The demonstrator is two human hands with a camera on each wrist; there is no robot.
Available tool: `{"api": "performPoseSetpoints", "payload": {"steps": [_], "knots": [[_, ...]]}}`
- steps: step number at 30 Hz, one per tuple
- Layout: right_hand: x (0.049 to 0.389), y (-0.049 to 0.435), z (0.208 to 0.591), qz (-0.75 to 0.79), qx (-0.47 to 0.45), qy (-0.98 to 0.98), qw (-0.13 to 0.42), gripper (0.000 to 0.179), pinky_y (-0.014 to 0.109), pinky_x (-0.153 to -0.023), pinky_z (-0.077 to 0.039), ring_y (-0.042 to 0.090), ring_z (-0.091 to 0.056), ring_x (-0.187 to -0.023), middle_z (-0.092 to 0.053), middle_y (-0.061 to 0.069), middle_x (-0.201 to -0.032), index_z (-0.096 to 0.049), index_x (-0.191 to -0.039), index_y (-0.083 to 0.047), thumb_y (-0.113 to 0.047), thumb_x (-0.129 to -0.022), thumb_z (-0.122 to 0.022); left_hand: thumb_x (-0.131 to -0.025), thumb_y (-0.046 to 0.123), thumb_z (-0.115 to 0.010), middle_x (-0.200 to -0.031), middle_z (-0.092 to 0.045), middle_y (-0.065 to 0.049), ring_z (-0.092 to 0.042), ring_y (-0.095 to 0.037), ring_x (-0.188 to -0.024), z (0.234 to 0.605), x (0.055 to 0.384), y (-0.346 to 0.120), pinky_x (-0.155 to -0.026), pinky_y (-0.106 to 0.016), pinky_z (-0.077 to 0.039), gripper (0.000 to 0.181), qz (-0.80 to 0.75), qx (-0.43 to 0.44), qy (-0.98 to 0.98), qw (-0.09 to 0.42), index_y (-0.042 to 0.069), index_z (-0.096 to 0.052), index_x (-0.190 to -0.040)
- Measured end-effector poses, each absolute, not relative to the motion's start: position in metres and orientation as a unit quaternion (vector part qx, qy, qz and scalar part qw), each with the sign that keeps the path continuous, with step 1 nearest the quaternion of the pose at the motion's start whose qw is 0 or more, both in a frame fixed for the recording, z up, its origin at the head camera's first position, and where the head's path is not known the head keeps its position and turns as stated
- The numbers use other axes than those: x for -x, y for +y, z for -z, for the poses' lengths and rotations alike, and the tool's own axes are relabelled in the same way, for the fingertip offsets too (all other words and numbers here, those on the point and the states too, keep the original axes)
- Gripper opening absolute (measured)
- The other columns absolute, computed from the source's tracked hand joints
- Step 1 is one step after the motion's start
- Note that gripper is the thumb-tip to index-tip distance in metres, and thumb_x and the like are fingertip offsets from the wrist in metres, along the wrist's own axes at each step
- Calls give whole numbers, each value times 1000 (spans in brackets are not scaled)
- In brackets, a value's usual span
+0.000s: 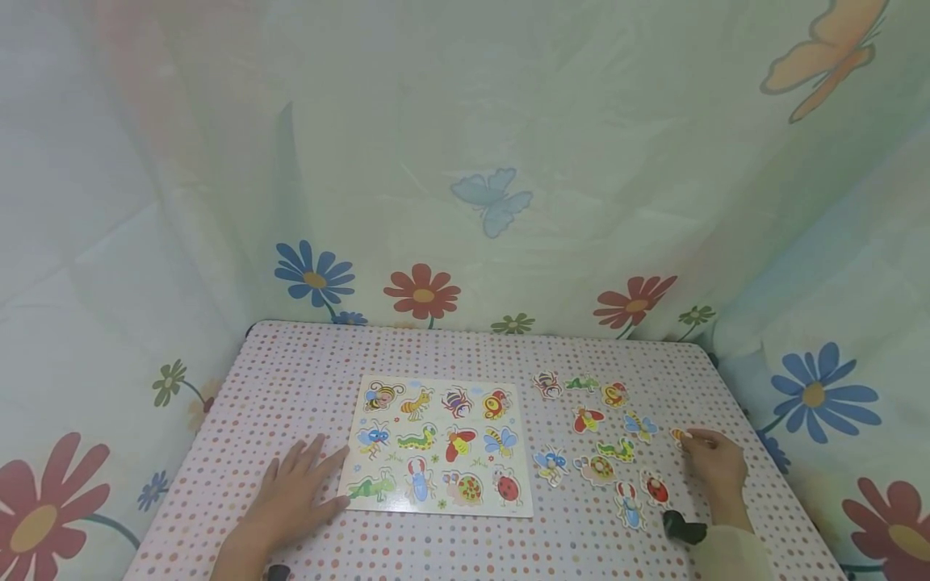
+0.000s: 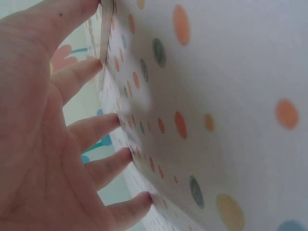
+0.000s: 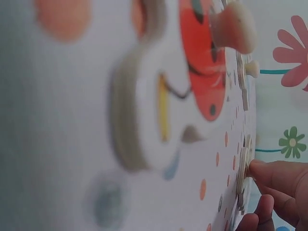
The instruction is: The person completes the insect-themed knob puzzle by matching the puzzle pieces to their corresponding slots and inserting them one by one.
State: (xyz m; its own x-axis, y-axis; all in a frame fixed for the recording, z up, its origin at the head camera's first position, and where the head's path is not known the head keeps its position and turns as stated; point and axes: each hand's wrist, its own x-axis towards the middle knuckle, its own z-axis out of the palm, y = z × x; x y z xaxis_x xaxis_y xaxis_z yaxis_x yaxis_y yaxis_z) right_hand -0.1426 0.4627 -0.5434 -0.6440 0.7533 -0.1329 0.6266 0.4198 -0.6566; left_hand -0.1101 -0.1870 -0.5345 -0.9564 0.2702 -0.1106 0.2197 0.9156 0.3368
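My left hand [image 1: 294,488] lies with fingers spread at the left edge of a puzzle board [image 1: 523,484] printed with colourful insects. In the left wrist view, fingertips [image 2: 126,155] touch the dotted tabletop and the thumb side meets the board's edge. At the far right of the loose pieces, my right hand [image 1: 715,468] pinches an orange-striped puzzle piece [image 1: 679,436] between thumb and fingers; most of that piece is hidden. The ladybug piece [image 1: 655,488] lies just left of this hand, its pale knob [image 3: 236,28] large in the right wrist view.
Several loose insect pieces lie right of the board, among them a spider [image 1: 547,385], a snail [image 1: 596,470], a caterpillar [image 1: 616,450] and a blue beetle [image 1: 630,507]. The table [image 1: 436,557] has a dotted cover. A flower-printed curtain [image 1: 407,161] hangs behind it.
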Motion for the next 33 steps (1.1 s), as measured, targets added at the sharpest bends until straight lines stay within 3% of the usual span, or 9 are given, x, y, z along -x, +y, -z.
{"api": "performPoseSetpoints", "payload": {"steps": [9,19,26,33], "knots": [[142,460,544,-347,384,-850,95,41,47,-71,-48,42,-55,-103,-56,30,-123,-57,-130,6,-20,-99,-58,-87,56,-69,-161,-28,-18,-20,-49,-145,534,110,-186,-110,-74,-11,75,-161,-119,976,85,24,-47,-151],[146,444,529,-354,360,-858,94,43,27,-55,-40,43,-54,-106,-53,31,-126,-55,-132,6,-21,-99,-58,-87,57,-68,-160,-29,-18,-20,-49,-145,535,111,-186,-110,-74,-11,75,-161,-119,976,85,24,-47,-151],[149,431,522,-350,338,-870,83,42,30,-53,-45,35,-57,-92,-57,29,-116,-58,-129,5,-23,-98,-60,-87,59,-67,-161,-28,-18,-19,-49,-145,535,110,-185,-110,-74,-10,76,-157,-117,977,86,24,-47,-151],[155,415,521,-357,322,-873,84,40,33,-59,-44,37,-57,-96,-59,28,-115,-60,-126,4,-24,-97,-61,-87,55,-69,-161,-28,-18,-19,-49,-145,534,110,-185,-110,-74,-10,74,-163,-117,976,83,24,-47,-151]]}}
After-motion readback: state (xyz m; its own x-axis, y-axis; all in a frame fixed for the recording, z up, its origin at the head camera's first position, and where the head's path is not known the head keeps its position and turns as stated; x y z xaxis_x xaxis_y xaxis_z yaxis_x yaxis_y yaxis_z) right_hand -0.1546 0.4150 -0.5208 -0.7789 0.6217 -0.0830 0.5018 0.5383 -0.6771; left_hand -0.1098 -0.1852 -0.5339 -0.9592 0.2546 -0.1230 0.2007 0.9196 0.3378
